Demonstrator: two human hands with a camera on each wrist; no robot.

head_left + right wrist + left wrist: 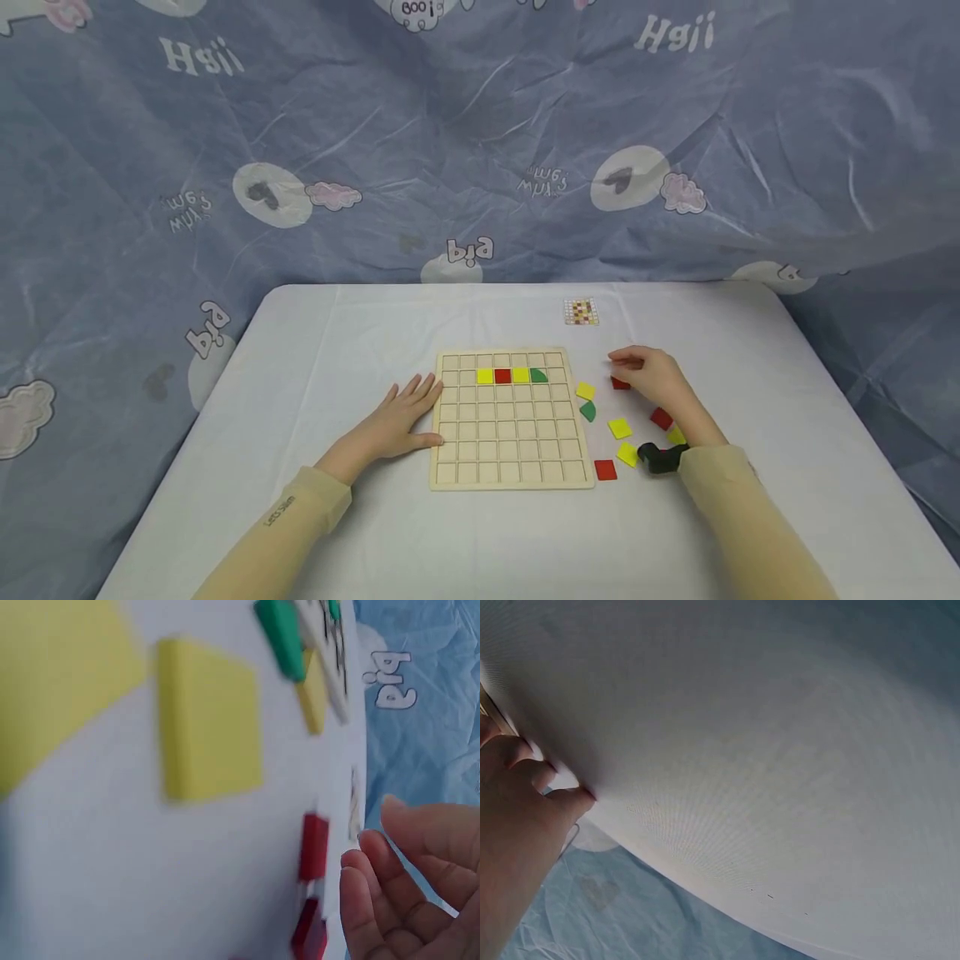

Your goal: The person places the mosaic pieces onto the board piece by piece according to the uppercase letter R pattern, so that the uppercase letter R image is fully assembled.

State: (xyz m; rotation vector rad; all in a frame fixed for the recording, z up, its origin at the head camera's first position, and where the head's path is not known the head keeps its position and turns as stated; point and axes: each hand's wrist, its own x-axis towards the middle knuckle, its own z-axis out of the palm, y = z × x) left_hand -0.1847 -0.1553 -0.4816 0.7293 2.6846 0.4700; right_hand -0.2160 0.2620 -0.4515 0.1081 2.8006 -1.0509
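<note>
A wooden grid board (510,429) lies flat, with a short row of tiles in its upper part: a yellow tile (485,376), a red tile (502,376), another yellow one and a green quarter-round tile (538,376). My left hand (397,417) is spread flat at the board's left edge, thumb and fingertips touching the rim. Right of the board, my right hand (651,377) is over a loose red tile (620,383). In the right wrist view its fingers (356,900) bend slightly, apart from the thumb, with nothing between them.
Loose tiles lie right of the board: several yellow ones (619,428), a green quarter-round (588,411) and red ones (606,470). A small pattern card (581,312) lies behind the board. A black wrist camera (662,458) sits at my right cuff. Patterned cloth (480,150) hangs behind the table.
</note>
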